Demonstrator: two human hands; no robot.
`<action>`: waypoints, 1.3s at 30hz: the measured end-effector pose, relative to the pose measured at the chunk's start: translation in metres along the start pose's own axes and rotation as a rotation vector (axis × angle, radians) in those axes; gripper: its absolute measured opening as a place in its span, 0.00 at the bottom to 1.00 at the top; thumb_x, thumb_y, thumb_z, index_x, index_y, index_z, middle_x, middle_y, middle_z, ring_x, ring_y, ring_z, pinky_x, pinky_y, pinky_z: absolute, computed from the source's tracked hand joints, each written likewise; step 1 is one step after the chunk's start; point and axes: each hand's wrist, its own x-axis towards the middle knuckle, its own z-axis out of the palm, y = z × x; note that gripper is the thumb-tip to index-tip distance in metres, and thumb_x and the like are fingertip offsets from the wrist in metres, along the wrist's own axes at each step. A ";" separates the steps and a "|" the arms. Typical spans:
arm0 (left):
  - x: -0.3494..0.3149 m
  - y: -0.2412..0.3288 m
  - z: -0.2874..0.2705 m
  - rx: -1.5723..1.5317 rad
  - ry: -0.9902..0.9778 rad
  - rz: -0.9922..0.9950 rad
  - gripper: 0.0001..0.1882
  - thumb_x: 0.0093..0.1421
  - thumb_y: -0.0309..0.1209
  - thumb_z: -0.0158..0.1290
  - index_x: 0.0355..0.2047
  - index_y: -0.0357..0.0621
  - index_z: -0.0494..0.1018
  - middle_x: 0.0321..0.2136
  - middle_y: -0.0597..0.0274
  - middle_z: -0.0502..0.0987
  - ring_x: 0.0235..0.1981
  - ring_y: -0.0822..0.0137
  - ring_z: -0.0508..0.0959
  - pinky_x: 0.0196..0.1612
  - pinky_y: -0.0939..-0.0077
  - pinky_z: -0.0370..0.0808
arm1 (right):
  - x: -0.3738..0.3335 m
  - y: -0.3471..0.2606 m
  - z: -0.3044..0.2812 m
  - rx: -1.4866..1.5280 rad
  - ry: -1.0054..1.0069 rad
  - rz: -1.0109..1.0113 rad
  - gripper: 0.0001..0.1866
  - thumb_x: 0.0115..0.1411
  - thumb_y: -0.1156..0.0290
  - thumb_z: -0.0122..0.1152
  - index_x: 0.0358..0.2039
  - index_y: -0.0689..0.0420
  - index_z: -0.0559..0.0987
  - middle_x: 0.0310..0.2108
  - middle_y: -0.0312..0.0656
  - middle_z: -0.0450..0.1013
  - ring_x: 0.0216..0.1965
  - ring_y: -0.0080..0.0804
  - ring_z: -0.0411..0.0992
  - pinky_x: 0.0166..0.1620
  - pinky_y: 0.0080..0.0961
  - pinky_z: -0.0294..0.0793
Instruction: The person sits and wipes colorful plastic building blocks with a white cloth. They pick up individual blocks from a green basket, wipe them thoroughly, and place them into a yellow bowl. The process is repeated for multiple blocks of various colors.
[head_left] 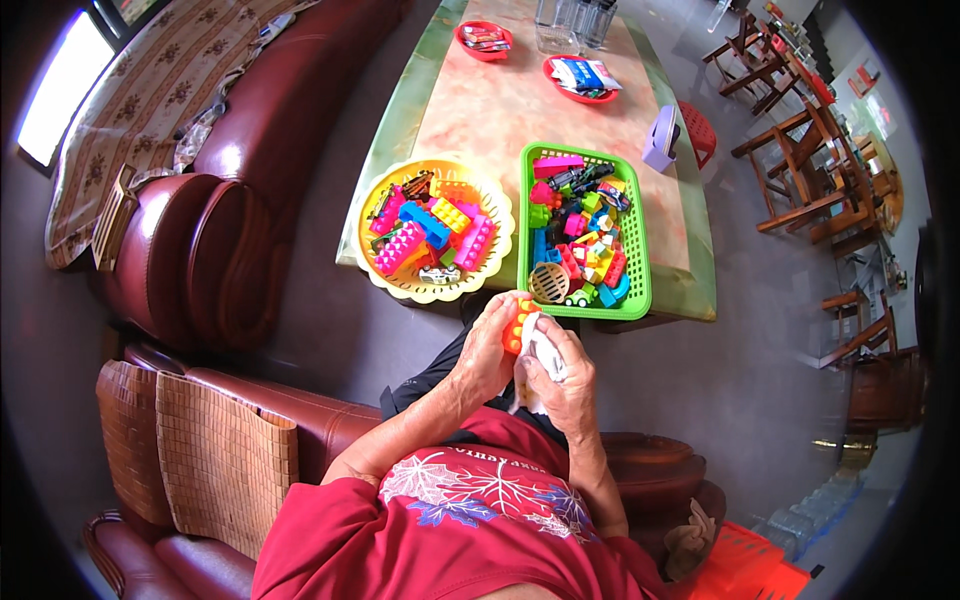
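We've got our left hand (488,347) gripping an orange block (517,330) while our right hand (569,388) clutches a white cloth (543,352) against it, just by the green basket (590,312), yellow bowl (435,293) further left.

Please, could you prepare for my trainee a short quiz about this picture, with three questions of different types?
1. What does the right hand hold beside the orange block?
2. Where does the yellow basket stand in the picture?
A) left of the green basket
B) right of it
C) inside it
3. True or false: the lilac container stands on the table.

Key: 1. A white cloth; 2. A; 3. True.
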 end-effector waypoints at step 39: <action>0.001 0.007 -0.004 -0.092 -0.144 -0.118 0.13 0.67 0.41 0.44 0.45 0.47 0.68 0.38 0.63 0.73 0.38 0.67 0.75 0.38 0.68 0.76 | 0.025 -0.011 0.000 0.019 0.368 -0.088 0.19 0.55 0.81 0.60 0.48 0.61 0.70 0.37 0.45 0.73 0.37 0.31 0.74 0.40 0.26 0.75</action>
